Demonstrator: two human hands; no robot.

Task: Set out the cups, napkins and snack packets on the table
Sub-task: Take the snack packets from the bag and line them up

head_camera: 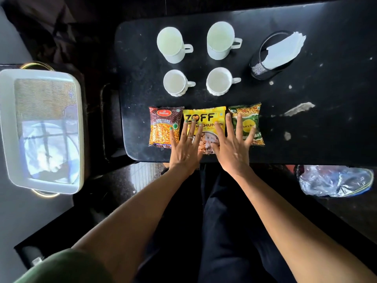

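Note:
Three snack packets lie side by side near the front edge of the black table (326,111): a brown mixture packet (161,123), a yellow packet (206,117) and a green packet (247,117). My left hand (186,144) rests flat with spread fingers across the brown and yellow packets. My right hand (234,144) lies flat over the yellow and green ones. Behind them stand two small white cups (175,82) (218,81), and farther back two tall white cups (170,44) (219,39). White napkins (283,52) stick out of a black mesh holder (259,68) at the right.
A white tray (6,123) with gold handles sits on a surface to the left. A crumpled clear plastic bag (334,180) lies on the floor at the right, below the table edge. White flecks mark the table's right half.

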